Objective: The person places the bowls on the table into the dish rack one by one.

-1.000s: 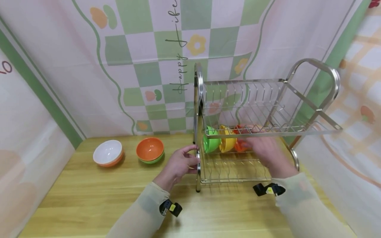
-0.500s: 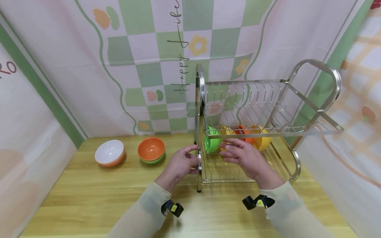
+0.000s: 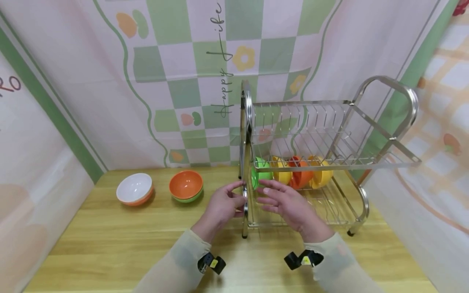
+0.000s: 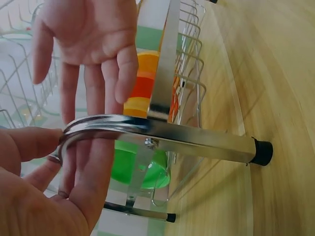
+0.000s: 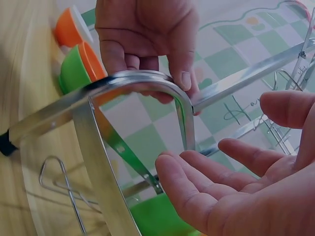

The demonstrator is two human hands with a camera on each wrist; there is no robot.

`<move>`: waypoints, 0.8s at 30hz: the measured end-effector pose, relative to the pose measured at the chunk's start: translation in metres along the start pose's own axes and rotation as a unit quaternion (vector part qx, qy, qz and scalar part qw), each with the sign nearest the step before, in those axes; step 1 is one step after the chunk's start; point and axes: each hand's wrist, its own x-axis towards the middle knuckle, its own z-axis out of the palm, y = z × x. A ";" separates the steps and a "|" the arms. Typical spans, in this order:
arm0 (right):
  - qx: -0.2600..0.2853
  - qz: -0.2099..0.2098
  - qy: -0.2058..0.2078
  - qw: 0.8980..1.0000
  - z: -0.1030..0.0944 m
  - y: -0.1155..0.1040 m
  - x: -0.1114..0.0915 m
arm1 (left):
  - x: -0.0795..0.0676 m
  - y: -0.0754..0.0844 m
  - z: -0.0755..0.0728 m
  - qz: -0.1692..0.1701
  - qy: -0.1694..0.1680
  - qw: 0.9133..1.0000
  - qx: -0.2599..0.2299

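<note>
A two-tier metal dish rack stands on the wooden table. My left hand holds its left side frame; in the right wrist view its thumb and fingers pinch the curved tube. On the lower tier, several bowls stand on edge in a row: a green bowl, a yellow bowl, a red-orange bowl and another yellow bowl. My right hand is in front of the green bowl, fingers extended and loosely spread, holding nothing.
Left of the rack on the table are an orange bowl stacked on a green one, and a white-lined orange bowl. The rack's upper tier overhangs the bowls. A patterned curtain hangs behind.
My right hand has come away from the bowls at the rack's right and moved left and toward me, uncovering the row. My left hand has stayed on the frame.
</note>
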 end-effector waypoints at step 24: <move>-0.023 0.010 0.003 1.000 0.024 0.005 0.010 | -0.022 0.008 -0.035 0.008 -0.021 0.999 -0.041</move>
